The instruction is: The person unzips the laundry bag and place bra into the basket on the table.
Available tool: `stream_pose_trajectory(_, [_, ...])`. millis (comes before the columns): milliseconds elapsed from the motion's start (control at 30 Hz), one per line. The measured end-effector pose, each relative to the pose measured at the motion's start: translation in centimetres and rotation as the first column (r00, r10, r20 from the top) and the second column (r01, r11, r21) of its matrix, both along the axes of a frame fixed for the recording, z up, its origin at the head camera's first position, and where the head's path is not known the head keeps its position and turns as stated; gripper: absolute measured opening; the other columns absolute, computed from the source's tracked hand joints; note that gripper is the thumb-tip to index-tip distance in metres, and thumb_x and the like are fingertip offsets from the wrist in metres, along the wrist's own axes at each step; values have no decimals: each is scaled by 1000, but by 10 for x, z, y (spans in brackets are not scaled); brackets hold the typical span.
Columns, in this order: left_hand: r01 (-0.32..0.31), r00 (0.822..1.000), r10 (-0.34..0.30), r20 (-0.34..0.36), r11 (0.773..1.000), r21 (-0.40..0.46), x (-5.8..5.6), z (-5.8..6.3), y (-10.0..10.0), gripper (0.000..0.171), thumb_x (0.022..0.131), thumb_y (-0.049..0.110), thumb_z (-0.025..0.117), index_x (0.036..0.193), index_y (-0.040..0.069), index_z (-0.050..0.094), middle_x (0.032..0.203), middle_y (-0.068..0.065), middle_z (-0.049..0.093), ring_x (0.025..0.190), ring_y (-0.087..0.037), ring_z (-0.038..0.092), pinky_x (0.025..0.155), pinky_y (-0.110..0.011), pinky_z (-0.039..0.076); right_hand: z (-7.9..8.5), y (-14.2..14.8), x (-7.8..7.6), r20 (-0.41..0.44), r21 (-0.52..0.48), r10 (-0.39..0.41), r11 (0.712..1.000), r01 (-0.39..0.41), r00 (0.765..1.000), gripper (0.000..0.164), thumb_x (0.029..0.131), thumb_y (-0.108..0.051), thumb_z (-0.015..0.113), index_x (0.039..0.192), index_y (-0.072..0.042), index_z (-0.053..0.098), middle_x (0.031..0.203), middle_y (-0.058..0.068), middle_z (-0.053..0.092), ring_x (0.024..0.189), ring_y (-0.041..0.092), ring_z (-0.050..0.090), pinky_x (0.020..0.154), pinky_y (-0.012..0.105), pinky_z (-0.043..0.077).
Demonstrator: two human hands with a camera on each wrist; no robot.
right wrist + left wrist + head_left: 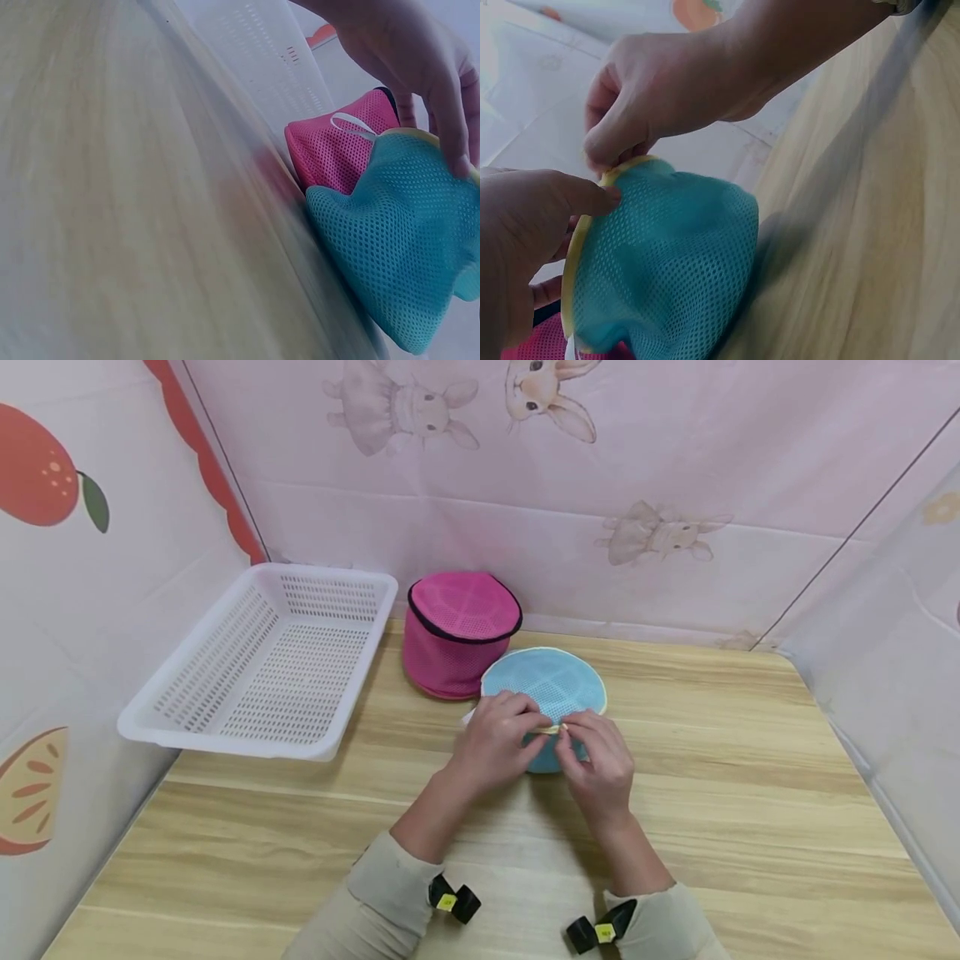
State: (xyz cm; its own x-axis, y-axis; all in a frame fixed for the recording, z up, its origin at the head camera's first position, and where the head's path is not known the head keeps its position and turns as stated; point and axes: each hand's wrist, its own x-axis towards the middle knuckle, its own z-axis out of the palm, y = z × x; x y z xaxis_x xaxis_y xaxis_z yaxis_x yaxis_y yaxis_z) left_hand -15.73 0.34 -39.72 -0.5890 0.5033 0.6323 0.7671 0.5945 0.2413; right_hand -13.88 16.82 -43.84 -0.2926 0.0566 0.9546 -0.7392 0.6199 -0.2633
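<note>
Blue bag: A blue cylindrical mesh bag (543,677) stands on a wood-grain table (750,777), in front of the person, its round top edged with yellow trim (576,270).
Left hand: The left hand (495,735) pinches the yellow trim between thumb and fingers at the bag's near side.
Right hand: The right hand (602,766), thumb and fingertips drawn together, pinches the same edge just beside the left; whether it grips a zipper pull is too small to tell.
White loop: A thin white loop (351,122) sticks out from the trim on the left side of the bag.
Pink bag: A pink mesh bag (453,668) with black trim stands upright behind and to the left, just beside the blue one.
Basket: A white perforated plastic basket (288,685) sits at far left, near the pink bag.
Wrists: Black wrist devices with yellow labels, left (453,900) and right (600,930), show at the pale sleeves (375,906).
Backdrop: A pink sheet (525,535) printed with rabbits hangs behind; fruit prints mark the white panel (142,610) at left.
</note>
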Motion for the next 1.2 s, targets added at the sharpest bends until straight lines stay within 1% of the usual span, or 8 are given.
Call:
stream_pose_trajectory(233, [-32,999,32,-22,999,7,3,-3,6,12,81,21,80,93,18,80,90,5,66,86,-12,59,72,-30,44,2,-3,2,21,29,16,999,-17,1000,6,78,3,68,76,7,72,84,17,73,78,34,68,86,46,55])
stream_pose_trajectory(433, [-51,998,51,-34,999,1,2,-3,6,11,82,19,78,93,19,80,89,6,66,86,-11,59,73,-29,45,4,-3,3,56,39,44,998,-46,997,7,79,1,69,80,6,73,86,17,72,81,34,67,90,45,54])
stream_pose_trajectory(567, [-58,998,58,-38,998,-3,3,-2,6,10,83,19,77,93,19,80,88,7,65,86,-11,58,74,-29,45,4,-2,2,63,35,51,998,-53,997,6,79,1,69,81,6,73,85,17,71,81,34,66,92,43,53])
stream_pose_trajectory(667, [-47,998,48,-34,999,5,2,-1,6,8,83,19,77,91,20,80,87,7,65,85,-11,58,74,-29,45,3,-2,1,50,33,40,999,-41,998,5,77,3,68,78,6,71,84,18,71,80,34,66,92,43,53])
stream_pose_trajectory(833, [-20,999,21,-28,999,38,2,-2,6,5,82,17,79,87,19,80,86,6,65,83,-12,58,74,-29,46,1,-2,1,40,32,17,999,-19,999,5,73,5,67,77,5,70,82,17,71,78,33,67,93,47,53])
stream_pose_trajectory(1000, [-8,1000,9,-15,999,52,2,-1,4,6,81,16,81,86,17,80,87,5,66,84,-13,58,76,-29,47,0,-2,1,34,24,-5,1000,4,999,8,71,8,64,74,3,70,81,16,71,76,33,67,89,51,54])
stream_pose_trajectory(1100, [-8,1000,9,-3,999,49,2,0,3,7,80,17,82,87,17,80,88,4,66,86,-14,59,79,-28,48,1,-2,2,39,18,-16,1000,15,999,8,72,8,64,74,3,70,81,16,71,76,32,67,88,52,54])
stream_pose_trajectory(1200, [-3,1000,3,-1,998,55,1,0,2,8,80,16,82,87,16,80,88,3,66,86,-14,59,81,-28,48,2,-1,3,41,14,-24,1000,23,999,6,73,7,64,75,4,70,81,15,72,76,31,67,89,51,54])
